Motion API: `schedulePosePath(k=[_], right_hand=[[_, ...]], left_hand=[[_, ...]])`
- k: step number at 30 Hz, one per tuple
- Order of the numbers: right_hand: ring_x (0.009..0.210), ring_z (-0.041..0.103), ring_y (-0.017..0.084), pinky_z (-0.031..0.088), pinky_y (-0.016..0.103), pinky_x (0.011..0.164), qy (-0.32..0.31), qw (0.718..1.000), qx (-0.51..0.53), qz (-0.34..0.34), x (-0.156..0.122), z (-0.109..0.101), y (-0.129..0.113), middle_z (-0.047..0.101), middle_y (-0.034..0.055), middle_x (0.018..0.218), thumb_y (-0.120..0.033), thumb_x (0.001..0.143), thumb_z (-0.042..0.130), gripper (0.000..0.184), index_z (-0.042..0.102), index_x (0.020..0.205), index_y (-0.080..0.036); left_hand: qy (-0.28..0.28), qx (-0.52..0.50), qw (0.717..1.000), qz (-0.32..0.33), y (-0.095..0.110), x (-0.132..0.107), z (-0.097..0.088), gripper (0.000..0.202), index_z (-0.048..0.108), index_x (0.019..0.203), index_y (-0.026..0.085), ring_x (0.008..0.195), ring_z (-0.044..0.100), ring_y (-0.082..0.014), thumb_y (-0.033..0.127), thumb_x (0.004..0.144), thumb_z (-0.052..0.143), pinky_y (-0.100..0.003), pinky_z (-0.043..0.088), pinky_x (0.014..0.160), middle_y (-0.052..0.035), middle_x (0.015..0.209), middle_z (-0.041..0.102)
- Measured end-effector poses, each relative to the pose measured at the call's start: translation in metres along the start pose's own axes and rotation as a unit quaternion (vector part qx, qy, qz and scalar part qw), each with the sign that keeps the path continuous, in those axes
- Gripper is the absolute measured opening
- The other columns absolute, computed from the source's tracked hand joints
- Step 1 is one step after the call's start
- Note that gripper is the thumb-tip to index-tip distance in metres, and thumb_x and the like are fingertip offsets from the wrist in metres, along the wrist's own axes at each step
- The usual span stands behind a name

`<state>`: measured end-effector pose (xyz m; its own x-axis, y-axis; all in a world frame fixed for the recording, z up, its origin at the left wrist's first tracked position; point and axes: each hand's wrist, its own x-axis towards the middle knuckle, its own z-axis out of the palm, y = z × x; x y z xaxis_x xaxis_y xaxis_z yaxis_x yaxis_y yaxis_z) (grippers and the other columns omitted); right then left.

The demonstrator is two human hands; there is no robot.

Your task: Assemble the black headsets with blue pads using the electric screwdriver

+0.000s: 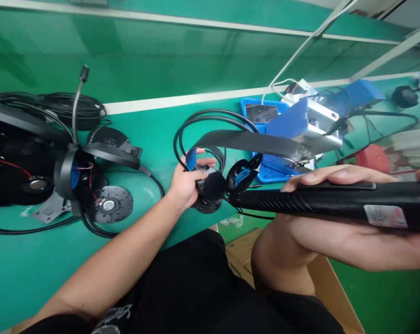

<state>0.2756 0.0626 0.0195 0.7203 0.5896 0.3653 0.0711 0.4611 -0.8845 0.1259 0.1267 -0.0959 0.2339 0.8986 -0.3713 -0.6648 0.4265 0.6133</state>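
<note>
My left hand is shut on a black headset's ear cup, which has a blue inner part. The headset's wide black headband arches to the right, and its black cable loops behind. My right hand grips a black soldering iron with a ribbed grip and a small label. The iron's tip end lies right next to the ear cup, and the tip itself is hidden among the headset parts.
A green bench mat carries another opened headset, a round speaker driver and coiled black cable. A blue tray and a white device stand behind my hands. A cardboard box sits below the bench edge.
</note>
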Motion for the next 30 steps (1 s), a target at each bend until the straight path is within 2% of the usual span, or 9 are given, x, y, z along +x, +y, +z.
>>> schedulePosePath(k=[3, 5, 7, 11, 13, 19, 23, 27, 30], right_hand=[[0.051, 0.063, 0.016, 0.057, 0.034, 0.039, 0.006, 0.994, 0.001, -0.107, 0.007, 0.005, 0.008, 0.059, -0.0014, 0.066, -0.049, 0.104, -0.005, 0.078, 0.072, 0.099, -0.034], [0.046, 0.059, 0.016, 0.053, 0.033, 0.035, -0.008, 0.989, 0.012, -0.145, 0.013, 0.005, 0.016, 0.060, -0.0017, 0.062, -0.048, 0.101, -0.014, 0.088, 0.073, 0.100, -0.034], [0.043, 0.056, 0.017, 0.050, 0.033, 0.032, -0.026, 0.988, 0.017, -0.153, 0.018, 0.002, 0.021, 0.061, -0.0023, 0.062, -0.053, 0.101, -0.009, 0.082, 0.071, 0.100, -0.034], [0.044, 0.058, 0.016, 0.053, 0.033, 0.035, -0.045, 0.991, -0.002, -0.125, 0.019, -0.002, 0.022, 0.061, -0.0051, 0.066, -0.060, 0.102, 0.024, 0.050, 0.067, 0.102, -0.034], [0.047, 0.061, 0.016, 0.055, 0.033, 0.037, -0.049, 0.992, -0.005, -0.112, 0.016, -0.001, 0.020, 0.060, -0.0056, 0.067, -0.059, 0.101, 0.032, 0.043, 0.067, 0.102, -0.034], [0.047, 0.063, 0.017, 0.058, 0.036, 0.038, -0.056, 0.993, 0.010, -0.101, 0.010, 0.009, 0.019, 0.063, -0.0047, 0.066, -0.053, 0.104, 0.027, 0.048, 0.069, 0.097, -0.030], [0.042, 0.058, 0.017, 0.051, 0.033, 0.031, -0.064, 0.993, 0.031, -0.094, 0.010, 0.010, 0.023, 0.063, -0.0049, 0.062, -0.052, 0.104, 0.024, 0.050, 0.067, 0.096, -0.029], [0.042, 0.056, 0.017, 0.050, 0.032, 0.031, -0.062, 0.991, 0.040, -0.112, 0.008, 0.006, 0.029, 0.053, -0.0057, 0.056, -0.061, 0.104, 0.024, 0.053, 0.068, 0.098, -0.032], [0.044, 0.057, 0.017, 0.051, 0.032, 0.033, -0.063, 0.990, 0.044, -0.119, 0.006, 0.005, 0.029, 0.051, -0.0047, 0.055, -0.059, 0.104, 0.025, 0.053, 0.070, 0.098, -0.030]], left_hand=[[-0.009, -0.005, 1.000, 0.002, -0.001, 0.001, -0.001, 0.064, 0.064, 0.112, 0.023, 0.092, 0.072, -0.0231, 0.002, 0.052, 0.070, -0.042, 0.051, 0.096, -0.0015, 0.088, 0.081], [-0.012, -0.009, 1.000, 0.005, -0.003, 0.002, -0.001, 0.066, 0.064, 0.114, 0.023, 0.093, 0.072, -0.0232, 0.002, 0.052, 0.070, -0.043, 0.050, 0.098, -0.0011, 0.089, 0.081], [-0.016, -0.013, 1.000, 0.007, -0.004, 0.003, -0.001, 0.067, 0.064, 0.116, 0.024, 0.093, 0.072, -0.0230, 0.002, 0.052, 0.070, -0.043, 0.050, 0.099, -0.0009, 0.089, 0.081], [-0.023, -0.014, 1.000, 0.009, -0.005, 0.003, -0.002, 0.066, 0.064, 0.116, 0.024, 0.093, 0.072, -0.0228, 0.003, 0.054, 0.070, -0.044, 0.050, 0.100, -0.0008, 0.090, 0.081], [-0.023, -0.014, 1.000, 0.006, -0.005, 0.003, -0.002, 0.066, 0.064, 0.117, 0.024, 0.094, 0.072, -0.0236, 0.003, 0.054, 0.071, -0.045, 0.051, 0.100, -0.0008, 0.090, 0.081], [0.004, -0.011, 1.000, -0.019, -0.003, 0.000, 0.000, 0.060, 0.063, 0.108, 0.025, 0.102, 0.073, -0.0298, 0.003, 0.053, 0.072, -0.048, 0.052, 0.099, -0.0038, 0.093, 0.082], [0.011, -0.008, 1.000, -0.019, -0.004, 0.001, -0.002, 0.058, 0.064, 0.106, 0.024, 0.104, 0.074, -0.0314, 0.004, 0.052, 0.072, -0.048, 0.053, 0.098, -0.0049, 0.094, 0.081], [0.014, -0.016, 1.000, -0.009, -0.008, 0.004, -0.004, 0.065, 0.064, 0.112, 0.023, 0.100, 0.075, -0.0319, 0.003, 0.051, 0.073, -0.050, 0.054, 0.099, -0.0040, 0.089, 0.081], [0.017, -0.026, 0.999, -0.012, -0.011, 0.006, -0.005, 0.073, 0.063, 0.120, 0.024, 0.100, 0.076, -0.0324, 0.001, 0.051, 0.073, -0.052, 0.054, 0.100, -0.0029, 0.086, 0.080]])
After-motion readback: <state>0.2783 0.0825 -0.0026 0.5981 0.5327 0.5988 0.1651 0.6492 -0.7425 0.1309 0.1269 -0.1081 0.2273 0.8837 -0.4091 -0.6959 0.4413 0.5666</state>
